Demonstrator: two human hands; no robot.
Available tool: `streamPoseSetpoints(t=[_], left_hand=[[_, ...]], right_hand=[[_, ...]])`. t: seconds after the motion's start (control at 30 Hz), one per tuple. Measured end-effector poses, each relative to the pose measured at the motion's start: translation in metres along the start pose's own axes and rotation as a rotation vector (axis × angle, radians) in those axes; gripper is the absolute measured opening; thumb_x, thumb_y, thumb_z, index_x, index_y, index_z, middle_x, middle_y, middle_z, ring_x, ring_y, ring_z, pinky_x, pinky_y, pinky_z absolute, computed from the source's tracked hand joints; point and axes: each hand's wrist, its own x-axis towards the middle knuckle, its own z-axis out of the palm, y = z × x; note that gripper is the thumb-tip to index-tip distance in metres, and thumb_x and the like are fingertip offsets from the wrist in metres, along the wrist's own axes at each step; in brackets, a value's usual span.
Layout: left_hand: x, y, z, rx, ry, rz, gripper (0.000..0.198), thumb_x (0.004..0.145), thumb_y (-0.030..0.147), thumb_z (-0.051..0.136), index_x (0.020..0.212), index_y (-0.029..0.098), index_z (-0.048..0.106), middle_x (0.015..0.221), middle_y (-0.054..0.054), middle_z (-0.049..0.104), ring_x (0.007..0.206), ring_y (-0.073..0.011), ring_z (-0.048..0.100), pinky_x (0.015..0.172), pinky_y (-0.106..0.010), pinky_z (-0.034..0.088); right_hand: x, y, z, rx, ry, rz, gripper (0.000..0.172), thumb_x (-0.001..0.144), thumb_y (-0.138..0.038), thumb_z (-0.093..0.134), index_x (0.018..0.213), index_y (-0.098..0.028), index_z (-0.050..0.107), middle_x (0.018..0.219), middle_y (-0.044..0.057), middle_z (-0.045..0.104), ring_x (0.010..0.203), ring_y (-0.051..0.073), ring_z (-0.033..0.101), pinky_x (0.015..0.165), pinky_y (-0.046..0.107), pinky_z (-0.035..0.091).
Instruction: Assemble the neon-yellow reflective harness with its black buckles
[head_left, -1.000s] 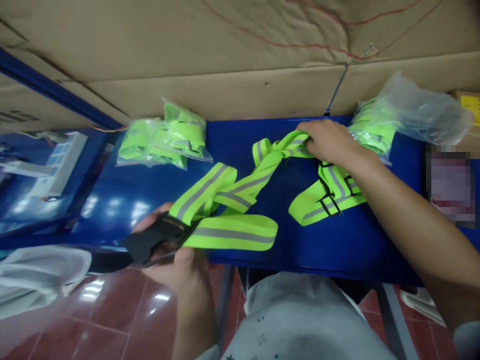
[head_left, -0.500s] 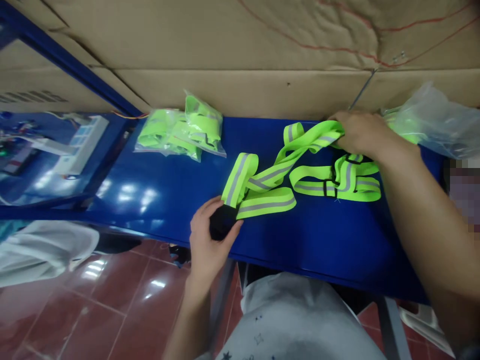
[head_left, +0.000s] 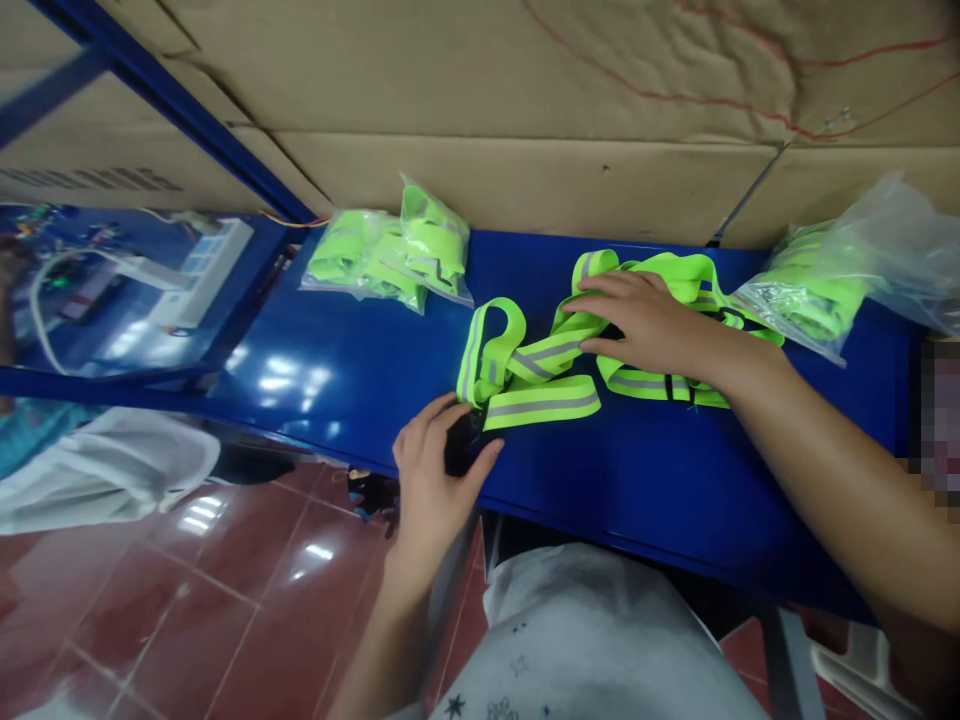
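A neon-yellow reflective strap (head_left: pixel 551 352) with a grey stripe lies in loose, crossing loops on the blue table. My left hand (head_left: pixel 431 455) is at its near-left end by the table edge, fingers and thumb apart around a black piece (head_left: pixel 463 440), which they partly hide. Over the strap's middle, my right hand (head_left: pixel 637 315) has its fingers spread across the bands. Beneath and beyond that hand lies more strap (head_left: pixel 645 383) with black sliders, partly covered by the wrist. Whether the right fingertips press on the strap is hard to see.
Clear bags of folded neon straps (head_left: pixel 390 250) lie at the back left, and another bag (head_left: pixel 814 285) at the back right beside crumpled plastic (head_left: pixel 907 240). Cardboard (head_left: pixel 487 180) walls the back. A white power strip (head_left: pixel 202 275) is at left, past a blue frame bar.
My right hand has come from the strap's far right end leftward to its middle. The left thumb has moved off the black piece. The view has shifted slightly.
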Motion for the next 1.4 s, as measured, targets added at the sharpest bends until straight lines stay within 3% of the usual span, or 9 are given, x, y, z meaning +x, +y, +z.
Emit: streamPoseSetpoints(t=[0.23,0.4,0.53,0.67,0.77,0.97,1.13,1.3,1.4], left_hand=[[-0.007,0.012,0.005,0.064,-0.071,0.075,0.021,0.101,0.033,0.069,0.120,0.026,0.068,0.139,-0.011,0.064,0.125,-0.0309,0.065,0.099,-0.048,0.047],[-0.022,0.036,0.013,0.005,-0.092,0.149,0.026,0.096,0.029,0.075,0.120,0.026,0.065,0.133,-0.012,0.059,0.110,-0.0270,0.064,0.091,-0.043,0.050],[-0.031,0.046,0.017,0.040,-0.101,0.117,0.036,0.096,0.034,0.076,0.124,0.022,0.058,0.127,-0.013,0.059,0.114,-0.0298,0.062,0.092,-0.043,0.046],[-0.037,0.047,0.017,0.053,-0.119,0.127,0.044,0.097,0.041,0.074,0.128,0.017,0.054,0.124,-0.015,0.060,0.120,-0.0333,0.059,0.094,-0.044,0.042],[-0.042,0.051,0.020,0.071,-0.115,0.147,0.044,0.097,0.044,0.072,0.126,0.015,0.054,0.123,-0.015,0.059,0.118,-0.0342,0.058,0.093,-0.045,0.040],[-0.050,0.061,0.030,0.003,-0.065,0.107,0.046,0.091,0.035,0.079,0.124,0.017,0.054,0.121,-0.013,0.055,0.114,-0.0311,0.057,0.092,-0.044,0.042],[-0.052,0.057,0.027,-0.132,0.104,0.107,0.038,0.086,0.019,0.081,0.114,0.018,0.054,0.118,-0.009,0.047,0.111,-0.0217,0.053,0.088,-0.034,0.048],[-0.042,0.054,0.019,-0.105,0.141,0.189,0.030,0.085,0.012,0.081,0.104,0.018,0.059,0.111,-0.006,0.043,0.101,-0.0165,0.051,0.084,-0.028,0.048],[-0.031,0.045,0.013,-0.030,0.182,0.266,0.026,0.085,0.008,0.080,0.099,0.020,0.061,0.107,-0.005,0.042,0.101,-0.0173,0.051,0.079,-0.027,0.047]], right_hand=[[0.015,0.028,0.006,-0.133,0.042,0.026,0.038,0.105,-0.039,0.051,0.127,-0.022,0.077,0.136,0.017,0.069,0.135,0.039,0.059,0.114,0.059,0.044],[0.026,0.040,-0.007,-0.058,0.063,0.030,0.042,0.102,-0.038,0.056,0.134,-0.018,0.074,0.156,0.018,0.057,0.147,0.042,0.051,0.121,0.063,0.041],[-0.002,0.029,-0.035,0.087,0.109,-0.003,0.045,0.106,-0.038,0.049,0.143,-0.021,0.068,0.167,0.015,0.046,0.152,0.035,0.049,0.123,0.057,0.042],[-0.051,0.007,-0.051,0.043,0.193,-0.001,0.040,0.109,-0.038,0.045,0.132,-0.024,0.074,0.146,0.011,0.067,0.137,0.034,0.062,0.116,0.056,0.047],[-0.070,-0.007,-0.046,0.066,0.138,-0.034,0.036,0.110,-0.034,0.044,0.126,-0.027,0.075,0.127,0.007,0.078,0.120,0.030,0.071,0.103,0.049,0.052],[-0.050,-0.026,-0.020,0.018,0.058,-0.089,0.032,0.108,-0.033,0.054,0.132,-0.021,0.071,0.136,0.010,0.073,0.125,0.031,0.066,0.104,0.047,0.046],[-0.039,-0.043,0.007,-0.114,-0.057,-0.069,0.054,0.096,-0.044,0.076,0.141,-0.016,0.065,0.147,0.016,0.065,0.131,0.036,0.061,0.106,0.048,0.041],[-0.036,-0.051,0.009,-0.288,0.020,-0.039,0.025,0.105,-0.033,0.060,0.118,-0.015,0.072,0.114,0.011,0.076,0.115,0.033,0.067,0.108,0.048,0.036],[-0.034,-0.046,0.002,-0.350,0.074,0.018,0.025,0.107,-0.022,0.047,0.119,-0.015,0.068,0.112,0.011,0.075,0.112,0.032,0.068,0.104,0.048,0.038]])
